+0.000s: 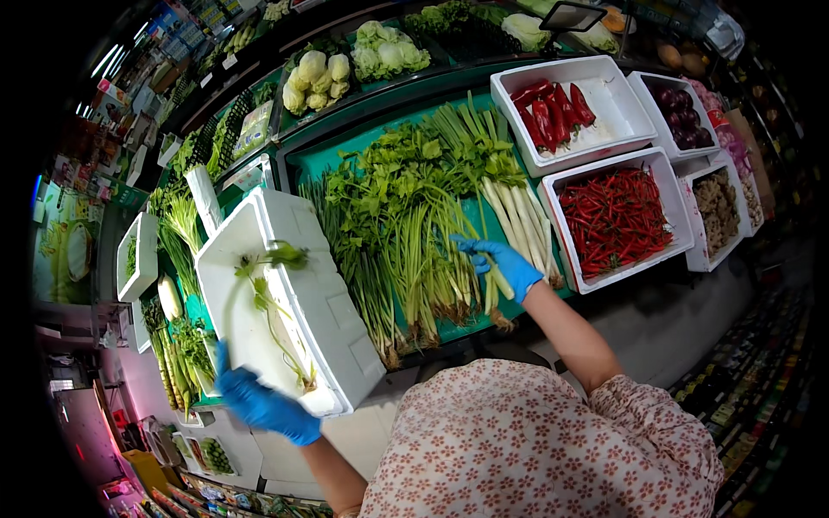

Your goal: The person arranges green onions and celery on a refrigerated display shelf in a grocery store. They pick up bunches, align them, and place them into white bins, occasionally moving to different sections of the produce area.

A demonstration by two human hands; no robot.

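Note:
My right hand (502,262), in a blue glove, grips a pale green celery stalk (497,281) by its lower part, with roots hanging beneath. It is over the right side of a leafy celery pile (414,233), beside white-stemmed leeks (518,210). My left hand (265,405), also gloved in blue, is at the near left rim of a white foam box (330,259) tipped towards the left. A thin leafy celery stem (275,317) lies inside that box. Blurred leaves and a faint curved stem show above the left fingers; whether the left hand holds it is unclear.
Foam boxes of large red peppers (550,116), small red chillies (612,220), purple onions (680,116) and ginger (715,207) stand on the right. Napa cabbages (317,81) and lettuce (388,52) line the back shelf. A rolled white film (203,197) stands behind the tipped box.

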